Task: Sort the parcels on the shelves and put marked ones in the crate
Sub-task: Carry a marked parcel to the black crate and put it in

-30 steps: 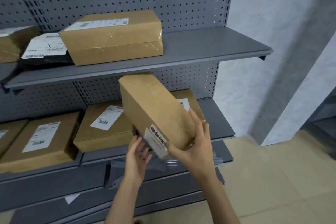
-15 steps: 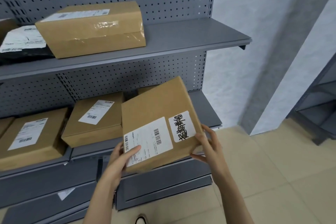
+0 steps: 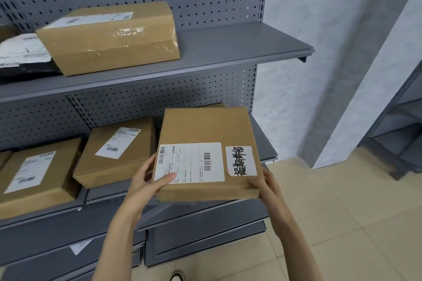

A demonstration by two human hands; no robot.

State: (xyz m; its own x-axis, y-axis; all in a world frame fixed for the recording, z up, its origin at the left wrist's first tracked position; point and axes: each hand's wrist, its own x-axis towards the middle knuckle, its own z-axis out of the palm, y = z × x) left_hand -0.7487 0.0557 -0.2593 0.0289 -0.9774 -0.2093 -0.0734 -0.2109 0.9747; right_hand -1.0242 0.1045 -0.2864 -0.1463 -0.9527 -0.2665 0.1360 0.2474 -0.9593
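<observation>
I hold a flat brown cardboard parcel [image 3: 205,130] in front of the middle shelf, its top face turned up to me. It carries a white shipping label [image 3: 189,163] and a second white sticker with black handwritten marks [image 3: 241,161] at its right. My left hand [image 3: 146,178] grips the parcel's near left corner, thumb lying on the label. My right hand [image 3: 266,183] grips the near right corner from below. No crate is in view.
The middle shelf [image 3: 262,141] holds two more labelled boxes [image 3: 118,150] [image 3: 36,173]. On the upper shelf [image 3: 239,48] sit a large taped box [image 3: 109,36] and a black mailer bag [image 3: 20,57]. Tiled floor [image 3: 342,212] and a grey pillar [image 3: 356,64] lie to the right.
The parcel was tipped on edge with its label side away, then turned face up. It now lies flatter and squarer to me, held at both near corners.
</observation>
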